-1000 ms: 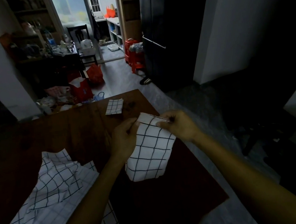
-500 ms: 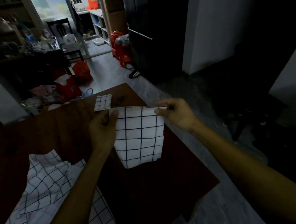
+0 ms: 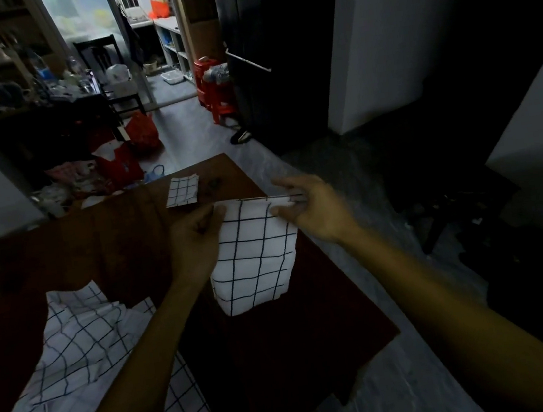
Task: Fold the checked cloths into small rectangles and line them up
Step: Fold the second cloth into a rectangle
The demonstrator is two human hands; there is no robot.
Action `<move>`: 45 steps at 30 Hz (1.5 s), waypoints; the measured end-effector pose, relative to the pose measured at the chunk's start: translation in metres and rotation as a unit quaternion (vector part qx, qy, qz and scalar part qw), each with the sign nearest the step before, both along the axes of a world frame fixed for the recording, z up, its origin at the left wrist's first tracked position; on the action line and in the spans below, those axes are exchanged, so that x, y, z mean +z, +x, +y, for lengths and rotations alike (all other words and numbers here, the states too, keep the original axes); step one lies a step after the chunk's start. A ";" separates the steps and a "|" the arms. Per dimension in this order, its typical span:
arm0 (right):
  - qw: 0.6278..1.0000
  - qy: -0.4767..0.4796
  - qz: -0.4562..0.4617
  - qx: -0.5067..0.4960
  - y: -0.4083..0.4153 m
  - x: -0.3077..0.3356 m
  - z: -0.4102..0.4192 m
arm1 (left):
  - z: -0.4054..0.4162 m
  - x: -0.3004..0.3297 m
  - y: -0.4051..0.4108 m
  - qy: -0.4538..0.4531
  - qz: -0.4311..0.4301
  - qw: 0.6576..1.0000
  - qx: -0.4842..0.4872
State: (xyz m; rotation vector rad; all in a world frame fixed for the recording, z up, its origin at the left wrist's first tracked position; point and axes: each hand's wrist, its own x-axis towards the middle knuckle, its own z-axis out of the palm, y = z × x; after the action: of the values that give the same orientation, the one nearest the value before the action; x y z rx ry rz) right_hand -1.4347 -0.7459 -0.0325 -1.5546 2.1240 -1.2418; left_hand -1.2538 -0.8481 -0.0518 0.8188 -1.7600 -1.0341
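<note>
Nearest, at the left near edge of the dark wooden table [image 3: 314, 331], lies a heap of unfolded checked cloths [image 3: 88, 375], rumpled and spilling toward the near edge; the left forearm crosses above its right side.

Beyond it, both hands hold a partly folded checked cloth [image 3: 254, 256] up over the right part of the table. It hangs down from its top edge as a tall rectangle, its lower end close to or on the tabletop; which, cannot be told. Half a second ago the same cloth hung the same way with the hands at its two top corners, and a second ago its top edge was bunched between hands held closer together; now that edge is drawn out straight.

The left hand [image 3: 195, 243] grips the top left corner, thumb on the near face and fingers curled behind, its back turned toward the camera. The right hand [image 3: 312, 210] pinches the top right corner between thumb and forefinger, while the other fingers are stretched out toward the left, more spread than half a second ago, when they were curled in closer. Both forearms reach in from the near side, the right one from the near right corner.

Farther on, near the table's far edge, one small folded checked cloth [image 3: 182, 191] lies flat, just beyond the left hand, as in both earlier frames.
</note>
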 end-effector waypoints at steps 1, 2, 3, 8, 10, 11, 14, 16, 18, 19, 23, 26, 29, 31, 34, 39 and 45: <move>0.998 -0.018 0.055 0.019 0.005 0.002 -0.004 | 0.002 0.001 -0.004 -0.003 -0.009 1.000 0.001; 0.994 -0.042 0.091 0.045 0.010 0.003 -0.008 | 0.005 0.002 -0.008 -0.003 -0.014 1.000 -0.003; 0.989 -0.065 0.110 0.067 0.013 0.004 -0.013 | 0.008 0.004 -0.011 -0.003 -0.012 1.000 -0.009; 0.994 -0.059 -0.068 0.056 0.014 0.009 -0.020 | 0.011 -0.006 -0.006 -0.005 -0.008 1.000 -0.024; 0.993 -0.042 -0.096 0.049 0.011 0.007 -0.020 | 0.010 -0.015 -0.003 -0.007 -0.035 0.999 -0.011; 0.994 -0.037 -0.087 0.054 0.012 0.008 -0.020 | 0.011 -0.018 -0.003 -0.011 -0.039 0.999 -0.007; 0.993 -0.050 -0.043 0.093 0.023 0.012 -0.025 | 0.014 -0.016 -0.006 -0.036 -0.036 0.999 -0.016; 0.993 -0.069 -0.025 0.096 0.029 0.014 -0.030 | 0.014 -0.015 -0.006 -0.043 -0.040 0.998 -0.024; 0.991 -0.095 -0.041 0.081 0.027 0.016 -0.032 | 0.010 -0.020 -0.001 -0.035 -0.037 0.998 -0.024; 0.990 -0.105 -0.059 0.069 0.024 0.018 -0.032 | 0.007 -0.022 0.003 -0.033 -0.038 0.999 -0.021; 0.987 -0.126 -0.098 0.032 0.002 0.021 -0.025 | -0.002 -0.035 0.021 0.017 -0.052 0.998 -0.033; 0.983 -0.146 -0.107 0.022 -0.008 0.020 -0.022 | -0.002 -0.044 0.026 0.010 -0.102 0.994 -0.046; 0.986 -0.127 -0.107 0.025 -0.008 0.019 -0.023 | 0.003 -0.043 0.018 0.001 -0.110 0.993 -0.046; 0.988 -0.107 -0.103 0.050 -0.005 0.019 -0.023 | 0.006 -0.035 0.009 0.008 -0.094 0.994 -0.052; 0.986 -0.094 -0.112 0.076 0.002 0.021 -0.023 | 0.008 -0.025 -0.003 -0.001 -0.075 0.994 -0.081; 0.982 -0.142 -0.125 0.021 -0.005 0.024 -0.021 | -0.002 -0.031 -0.004 -0.035 -0.093 0.994 -0.039; 0.977 -0.176 -0.118 -0.023 -0.022 0.020 -0.015 | -0.011 -0.038 0.008 -0.017 -0.122 0.992 -0.015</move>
State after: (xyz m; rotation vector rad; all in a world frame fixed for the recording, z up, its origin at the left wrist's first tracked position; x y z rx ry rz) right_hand -1.4563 -0.7614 -0.0121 -1.3989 1.8755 -1.7986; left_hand -1.2456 -0.8594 -0.0897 0.9325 -1.9942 -0.9532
